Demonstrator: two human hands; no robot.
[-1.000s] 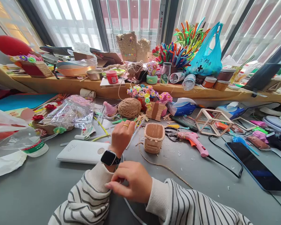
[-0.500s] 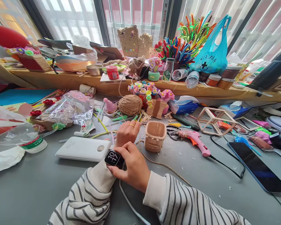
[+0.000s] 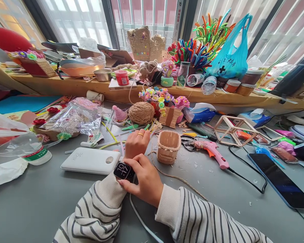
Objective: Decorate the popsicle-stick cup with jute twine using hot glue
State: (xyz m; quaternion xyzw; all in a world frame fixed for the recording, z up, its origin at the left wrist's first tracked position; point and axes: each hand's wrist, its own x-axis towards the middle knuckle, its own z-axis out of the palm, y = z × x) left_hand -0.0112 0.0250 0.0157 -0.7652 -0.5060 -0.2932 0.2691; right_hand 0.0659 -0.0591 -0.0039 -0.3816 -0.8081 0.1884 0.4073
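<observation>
My left hand (image 3: 137, 144) is loosely curled above the grey table, back of the hand up, a gold ring on one finger; nothing shows in it. On that wrist sits a smartwatch (image 3: 122, 170) with a lit dark face reading 10:17. The thumb and fingers of my right hand (image 3: 146, 180) grip the watch by its edges. Just right of my hands stands a small wooden-stick basket (image 3: 168, 147) with a twine-wrapped rim. A length of twine (image 3: 177, 180) trails from beside it across the table. Left of the watch lies a white power bank (image 3: 90, 161).
A pink glue gun (image 3: 214, 152) with a black cord and a phone (image 3: 281, 180) lie to the right. Behind are a twine ball (image 3: 141, 113), a wooden stick frame (image 3: 235, 131) and crochet flowers (image 3: 154, 95). A crowded shelf (image 3: 78, 86) runs along the window.
Both hands keep the same hold on the watch. The view has shifted very slightly; nothing on the table has visibly moved.
</observation>
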